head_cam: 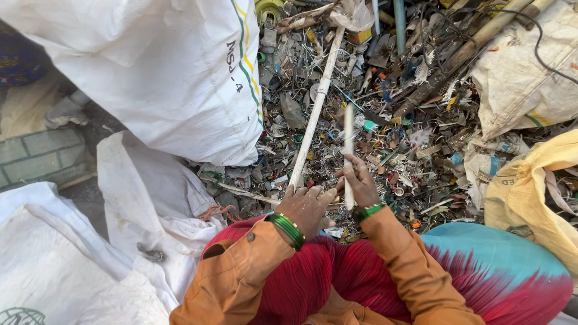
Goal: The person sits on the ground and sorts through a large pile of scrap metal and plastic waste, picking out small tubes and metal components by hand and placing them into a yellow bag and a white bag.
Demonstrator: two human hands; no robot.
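My left hand (pixel 308 206) grips the near end of a long, dirty white pipe (pixel 316 103) that slants up and away over a heap of scrap. Just beside it, my right hand (pixel 359 182) holds a shorter white stick (pixel 348 141) upright, fingers wrapped round its lower part. Both wrists wear green bangles (pixel 288 229), and orange sleeves cover the arms. Red and teal cloth (pixel 481 271) lies over my lap below the hands.
A heap of mixed plastic and metal scrap (pixel 415 120) fills the ground ahead. A large white sack (pixel 162 66) bulges at upper left, more white sacks (pixel 72 259) at lower left, a yellow sack (pixel 536 192) and a beige sack (pixel 524 78) at right.
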